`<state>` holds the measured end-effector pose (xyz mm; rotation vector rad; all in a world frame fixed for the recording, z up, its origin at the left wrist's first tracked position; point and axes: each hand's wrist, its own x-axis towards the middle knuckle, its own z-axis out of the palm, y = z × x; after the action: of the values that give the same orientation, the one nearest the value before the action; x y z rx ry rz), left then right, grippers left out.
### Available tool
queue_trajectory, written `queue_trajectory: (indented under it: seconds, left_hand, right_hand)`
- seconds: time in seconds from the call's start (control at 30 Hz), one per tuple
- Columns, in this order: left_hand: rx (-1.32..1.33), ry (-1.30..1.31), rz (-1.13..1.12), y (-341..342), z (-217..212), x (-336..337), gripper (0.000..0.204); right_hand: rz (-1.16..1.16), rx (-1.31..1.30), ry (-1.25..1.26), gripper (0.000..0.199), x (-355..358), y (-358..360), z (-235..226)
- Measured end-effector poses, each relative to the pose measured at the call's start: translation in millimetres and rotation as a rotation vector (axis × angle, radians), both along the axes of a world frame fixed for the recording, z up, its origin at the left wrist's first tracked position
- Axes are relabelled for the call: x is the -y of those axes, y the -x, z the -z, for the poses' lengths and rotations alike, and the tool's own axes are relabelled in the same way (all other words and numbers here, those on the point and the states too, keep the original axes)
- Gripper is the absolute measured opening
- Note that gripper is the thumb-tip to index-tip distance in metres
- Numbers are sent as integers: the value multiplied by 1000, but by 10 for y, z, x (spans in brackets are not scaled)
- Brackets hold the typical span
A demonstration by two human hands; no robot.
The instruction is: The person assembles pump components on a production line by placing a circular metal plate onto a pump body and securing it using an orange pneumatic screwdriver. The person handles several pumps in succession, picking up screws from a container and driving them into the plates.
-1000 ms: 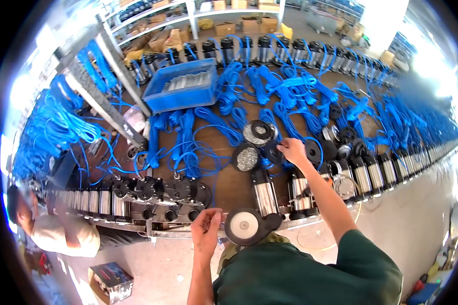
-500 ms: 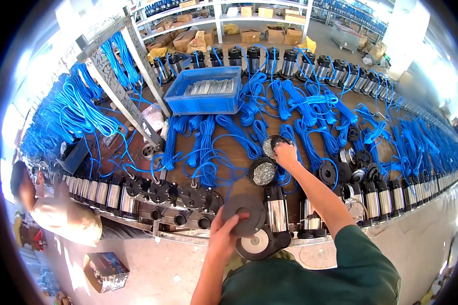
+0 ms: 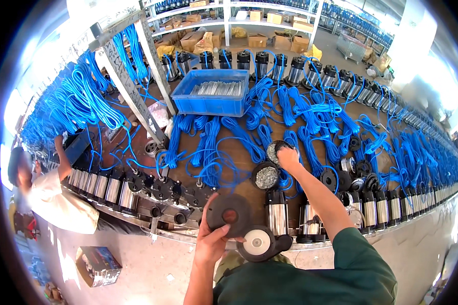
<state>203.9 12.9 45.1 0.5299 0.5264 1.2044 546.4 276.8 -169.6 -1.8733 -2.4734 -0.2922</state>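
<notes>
My left hand (image 3: 212,245) holds a dark grey round disc (image 3: 218,207) with a hole in its middle, thumb on its face. Just beside it, a pump with a steel body (image 3: 276,212) lies at the table's near edge, its end toward me showing a white round plate (image 3: 255,243) in a black housing. My right hand (image 3: 289,157) reaches into a small dark bowl (image 3: 271,152) of small metal parts. Its fingers are bent together; their tips, and anything between them, are hidden. A second bowl (image 3: 266,176) of such parts stands nearer me.
Bundled blue cables (image 3: 239,136) cover much of the table. Behind them stands a blue bin (image 3: 208,105) of thin metal rods. Steel pumps (image 3: 381,209) line both table edges. A metal post (image 3: 160,76) rises at left. A co-worker (image 3: 68,208) is at the left.
My left hand has moved left with the disc, uncovering more of the white plate. My right hand stays at the bowl. The co-worker's arm has come up toward the table.
</notes>
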Motion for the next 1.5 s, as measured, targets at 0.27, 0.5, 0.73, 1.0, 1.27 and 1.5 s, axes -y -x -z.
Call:
queue_trajectory:
  seconds: [0.27, 0.5, 0.73, 1.0, 1.27, 1.5]
  left_hand:
    - [-25, 85, 9, -4, 33, 79, 62]
    - [57, 76, 34, -147, 121, 55, 55]
    - [199, -10, 221, -403, 119, 0, 55]
    - [9, 1, 256, -491, 31, 46, 57]
    - [-131, -176, 282, -435, 170, 107, 75]
    - [-302, -203, 11, -419, 297, 174, 71]
  right_hand:
    - [123, -454, -231, 8, 104, -198, -663]
    - [-17, -981, -173, 11, 940, 207, -2025]
    - [-367, -1166, 350, 11, 2149, 1048, -2712]
    - [-445, -1028, 182, 9, 2193, 1062, -2599]
    - [-630, -906, 73, 24, 2081, 931, -2486]
    - [-216, -1216, 6, 22, 2500, 1043, -2057]
